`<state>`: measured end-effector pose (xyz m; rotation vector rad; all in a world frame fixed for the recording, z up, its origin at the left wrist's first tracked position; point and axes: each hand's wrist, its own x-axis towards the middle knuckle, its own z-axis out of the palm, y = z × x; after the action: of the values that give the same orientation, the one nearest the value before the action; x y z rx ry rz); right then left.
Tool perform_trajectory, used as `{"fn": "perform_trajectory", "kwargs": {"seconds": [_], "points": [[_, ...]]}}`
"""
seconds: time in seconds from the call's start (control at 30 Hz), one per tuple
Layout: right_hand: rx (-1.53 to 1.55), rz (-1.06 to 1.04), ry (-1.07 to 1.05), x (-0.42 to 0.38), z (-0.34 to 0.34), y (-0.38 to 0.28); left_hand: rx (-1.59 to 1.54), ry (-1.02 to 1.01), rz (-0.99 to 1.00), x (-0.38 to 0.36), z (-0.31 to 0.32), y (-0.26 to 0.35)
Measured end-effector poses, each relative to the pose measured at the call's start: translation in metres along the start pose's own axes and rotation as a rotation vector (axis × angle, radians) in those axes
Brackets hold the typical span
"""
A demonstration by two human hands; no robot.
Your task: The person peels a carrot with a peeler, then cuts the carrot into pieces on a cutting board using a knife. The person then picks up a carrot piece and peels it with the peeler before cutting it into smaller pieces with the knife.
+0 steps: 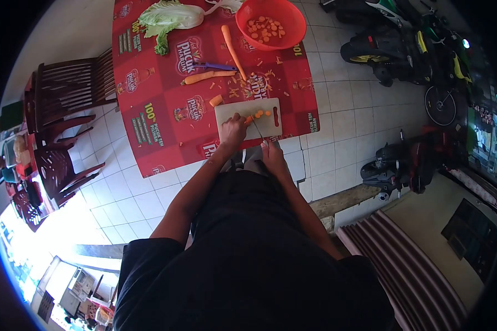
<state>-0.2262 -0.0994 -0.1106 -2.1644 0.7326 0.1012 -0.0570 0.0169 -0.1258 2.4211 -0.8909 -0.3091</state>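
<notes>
On a white cutting board point(240, 107) at the table's near edge, my left hand point(233, 130) is closed around a carrot point(249, 119), fingers pressing it down. My right hand point(273, 156) grips a kitchen knife point(258, 131) by its handle, the blade pointing toward the carrot's cut end. Several round carrot slices point(260, 113) lie on the board just beyond the blade. A short carrot chunk point(216, 101) rests on the cloth beside the board's far left corner.
The red patterned tablecloth point(165, 118) holds two long carrots point(233, 48), a purple-handled tool point(218, 66), scattered peelings point(240, 88), a Chinese cabbage point(176, 17) and a red bowl point(297, 26) with carrot slices. Wooden chairs point(72, 85) stand left; motorcycles point(370, 47) are parked right.
</notes>
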Motion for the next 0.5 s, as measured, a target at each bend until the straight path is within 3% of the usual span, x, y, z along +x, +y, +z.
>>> {"fn": "perform_trajectory", "kwargs": {"seconds": [0.5], "points": [[-0.006, 0.025, -0.029, 0.0010, -0.0008, -0.0024, -0.016, -0.009, 0.022, 0.0011, 0.0030, -0.0047]]}}
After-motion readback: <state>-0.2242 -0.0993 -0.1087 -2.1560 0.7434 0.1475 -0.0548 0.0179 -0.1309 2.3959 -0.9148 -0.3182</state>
